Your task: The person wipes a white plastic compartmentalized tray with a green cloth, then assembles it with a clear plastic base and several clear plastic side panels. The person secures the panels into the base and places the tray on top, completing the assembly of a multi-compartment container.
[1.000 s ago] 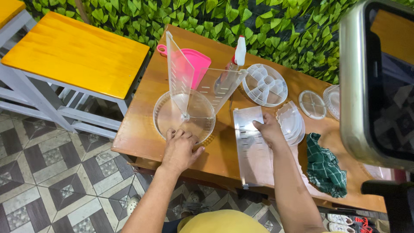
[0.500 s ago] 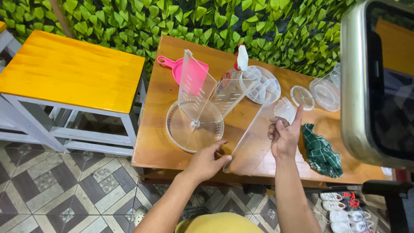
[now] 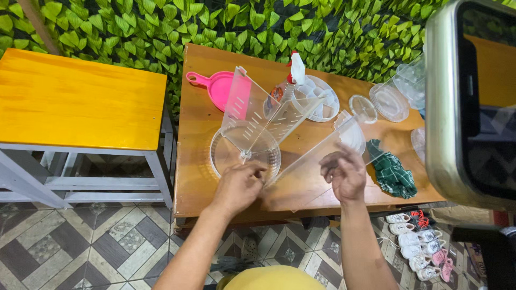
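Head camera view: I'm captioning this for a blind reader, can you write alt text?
Two bare hands fit a clear plastic panel toward a round clear plastic base with upright clear dividers on a brown wooden table; the left hand touches the base and the right hand holds the panel. A pink plastic scoop lies behind.

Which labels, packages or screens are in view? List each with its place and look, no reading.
Spray bottle: back of the wooden table, white trigger top, clear body with a red and dark label.
Phone: close to the camera at the right edge, upright, silver rim, dark screen showing an orange and dark picture.
No packages show.
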